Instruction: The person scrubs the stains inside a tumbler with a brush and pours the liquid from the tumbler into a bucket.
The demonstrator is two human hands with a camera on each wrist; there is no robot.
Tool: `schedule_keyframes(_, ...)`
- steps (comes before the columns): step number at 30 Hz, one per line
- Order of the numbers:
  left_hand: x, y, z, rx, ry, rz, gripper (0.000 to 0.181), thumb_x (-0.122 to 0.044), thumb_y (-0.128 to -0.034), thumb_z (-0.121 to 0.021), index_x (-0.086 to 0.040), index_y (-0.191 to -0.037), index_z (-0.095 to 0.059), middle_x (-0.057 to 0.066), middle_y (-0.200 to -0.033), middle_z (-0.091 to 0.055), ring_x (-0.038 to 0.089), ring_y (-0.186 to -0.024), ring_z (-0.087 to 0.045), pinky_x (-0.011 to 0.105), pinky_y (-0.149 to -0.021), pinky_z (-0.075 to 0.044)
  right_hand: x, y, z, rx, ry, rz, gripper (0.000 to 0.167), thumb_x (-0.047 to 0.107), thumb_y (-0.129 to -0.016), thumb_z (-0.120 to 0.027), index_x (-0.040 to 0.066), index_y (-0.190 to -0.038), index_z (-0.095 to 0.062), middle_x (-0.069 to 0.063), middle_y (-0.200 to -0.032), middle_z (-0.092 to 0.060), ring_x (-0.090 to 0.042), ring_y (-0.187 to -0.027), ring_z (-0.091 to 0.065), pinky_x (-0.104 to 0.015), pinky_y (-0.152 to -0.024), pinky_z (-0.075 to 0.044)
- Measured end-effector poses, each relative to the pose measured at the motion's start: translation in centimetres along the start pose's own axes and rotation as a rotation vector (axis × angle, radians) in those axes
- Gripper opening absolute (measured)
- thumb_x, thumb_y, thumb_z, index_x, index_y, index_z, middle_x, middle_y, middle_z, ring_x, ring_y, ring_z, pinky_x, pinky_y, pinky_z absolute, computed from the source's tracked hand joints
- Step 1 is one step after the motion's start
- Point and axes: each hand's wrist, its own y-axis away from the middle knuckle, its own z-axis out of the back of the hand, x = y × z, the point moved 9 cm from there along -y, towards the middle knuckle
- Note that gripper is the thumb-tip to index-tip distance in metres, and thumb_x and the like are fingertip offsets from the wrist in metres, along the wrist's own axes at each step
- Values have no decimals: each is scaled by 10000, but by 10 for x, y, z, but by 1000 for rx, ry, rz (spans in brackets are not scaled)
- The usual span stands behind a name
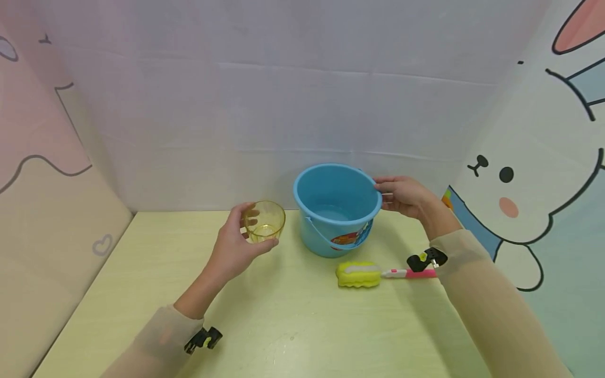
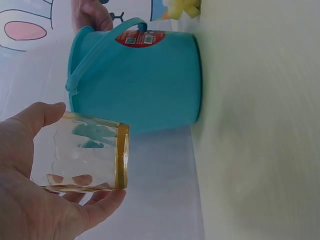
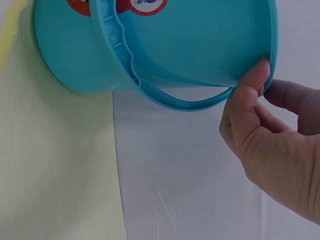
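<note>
In the head view a clear amber-tinted glass cup [image 1: 268, 234] is held upright by my left hand [image 1: 230, 252], thumb on the near side and fingers around the far side. The left wrist view shows the cup [image 2: 75, 155] raised off the table, its thick golden base toward the tabletop. To the right stands a blue plastic bucket [image 1: 314, 239], its handle hanging down over the front. My right hand [image 1: 407, 197] pinches the bucket's right rim between thumb and fingers, seen also in the right wrist view beside the handle [image 3: 185, 105].
A sponge brush with a yellow head [image 1: 358, 281] and a pink and white handle [image 1: 416, 273] lies on the pale yellow table [image 1: 283, 336] in front of the bucket. A white curtain [image 1: 189, 115] hangs close behind the bucket. Cartoon-printed cloth [image 1: 557, 220] flanks the table.
</note>
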Motion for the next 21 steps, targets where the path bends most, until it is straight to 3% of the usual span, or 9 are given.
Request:
schedule_keyframes(11, 18, 20, -17, 51, 9, 54, 934, -200, -792, -955, -74, -1528, -394, 110, -1440, -573, 349, -1351, -546, 584, -1075, -496, 0, 1, 0, -1, 0, 2, 534, 199, -1140, -513, 4, -1621, -387, -184, -1448, -503, -219, -1075, -637, -271, -873, -592)
schedule_keyframes(21, 32, 39, -37, 123, 22, 107, 939, -202, -755, -976, -71, -1489, -404, 158, -1435, -566, 338, -1300, -576, 534, -1049, -532, 0, 2, -1, -4, -8, 7, 528, 190, -1137, -518, -13, -1609, -395, -153, -1377, -552, -186, -1025, -660, -265, -853, -597)
